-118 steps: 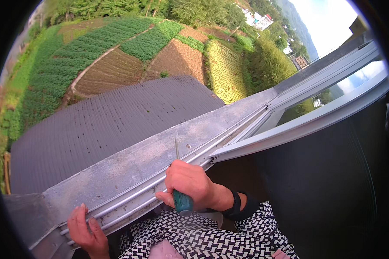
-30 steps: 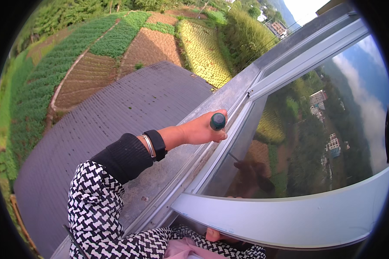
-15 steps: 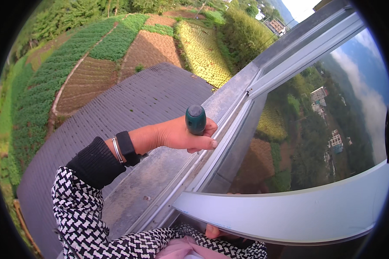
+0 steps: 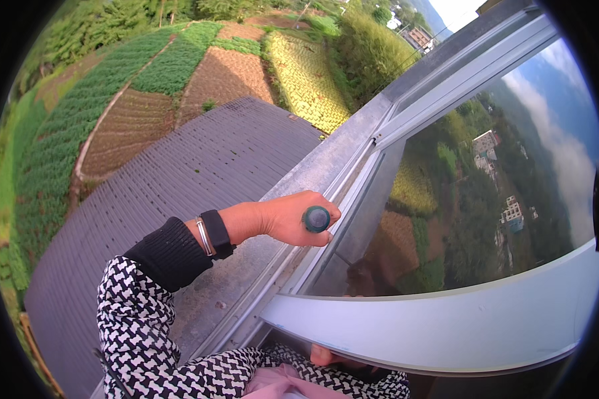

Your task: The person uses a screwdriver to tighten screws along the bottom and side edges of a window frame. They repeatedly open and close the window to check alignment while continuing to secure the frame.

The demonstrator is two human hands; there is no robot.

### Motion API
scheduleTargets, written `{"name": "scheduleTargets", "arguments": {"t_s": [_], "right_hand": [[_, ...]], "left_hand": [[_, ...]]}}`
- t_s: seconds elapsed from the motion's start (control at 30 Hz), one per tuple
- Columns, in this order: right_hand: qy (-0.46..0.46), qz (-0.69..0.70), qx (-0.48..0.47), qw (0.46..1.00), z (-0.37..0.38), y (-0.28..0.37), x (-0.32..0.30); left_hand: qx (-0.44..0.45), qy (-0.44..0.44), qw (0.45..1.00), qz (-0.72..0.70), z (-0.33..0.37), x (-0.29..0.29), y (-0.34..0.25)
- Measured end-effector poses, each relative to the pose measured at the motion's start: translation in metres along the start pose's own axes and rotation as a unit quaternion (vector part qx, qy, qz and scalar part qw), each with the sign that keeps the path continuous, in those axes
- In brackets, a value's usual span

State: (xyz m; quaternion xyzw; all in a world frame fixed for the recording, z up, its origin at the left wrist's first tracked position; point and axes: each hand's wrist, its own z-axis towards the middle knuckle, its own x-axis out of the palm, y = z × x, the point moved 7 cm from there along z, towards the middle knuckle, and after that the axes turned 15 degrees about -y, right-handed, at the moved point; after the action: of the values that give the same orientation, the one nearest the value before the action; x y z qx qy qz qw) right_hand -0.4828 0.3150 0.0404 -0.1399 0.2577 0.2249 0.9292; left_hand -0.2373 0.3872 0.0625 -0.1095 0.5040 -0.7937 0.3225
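Note:
My left hand (image 4: 289, 216) is wrapped around a screwdriver (image 4: 317, 219). Its dark green handle points at me with the grey butt end showing; the shaft is hidden behind the fist. The fist is at the window track (image 4: 353, 179), against the side of the white window frame (image 4: 419, 326). Low in the view, my right hand (image 4: 321, 356) holds the near rail of that frame. Its thumb shows below the rail and fingertips peep over the glass side; the rest is hidden.
The glass pane (image 4: 439, 219) reflects hills, buildings and sky. Outside the track runs a concrete ledge (image 4: 319, 169), with a drop beyond to a grey corrugated roof (image 4: 199, 166). Farther down lie planted fields (image 4: 180, 66).
My left hand has moved nearer to me, and its wrist has turned, so the screwdriver handle now shows end-on. The view has shifted slightly. My right hand keeps its hold on the frame.

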Motion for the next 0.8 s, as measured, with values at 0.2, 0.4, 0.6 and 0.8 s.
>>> {"name": "scheduleTargets", "arguments": {"t_s": [0.2,0.4,0.6,0.8], "right_hand": [[-0.007,-0.002,0.005,1.0,-0.004,0.002,-0.003],[-0.006,-0.007,0.004,1.0,-0.007,0.003,-0.007],[-0.007,-0.009,0.004,1.0,-0.007,-0.001,-0.002],[-0.015,-0.007,0.002,1.0,-0.005,0.0,0.001]], "left_hand": [[-0.013,-0.036,0.998,-0.054,-0.025,-0.038,-0.026],[0.057,-0.059,0.997,-0.012,-0.008,-0.012,-0.001],[0.016,0.013,0.998,-0.052,-0.026,-0.004,-0.013],[-0.039,-0.006,0.995,-0.095,-0.052,-0.035,-0.037]]}}
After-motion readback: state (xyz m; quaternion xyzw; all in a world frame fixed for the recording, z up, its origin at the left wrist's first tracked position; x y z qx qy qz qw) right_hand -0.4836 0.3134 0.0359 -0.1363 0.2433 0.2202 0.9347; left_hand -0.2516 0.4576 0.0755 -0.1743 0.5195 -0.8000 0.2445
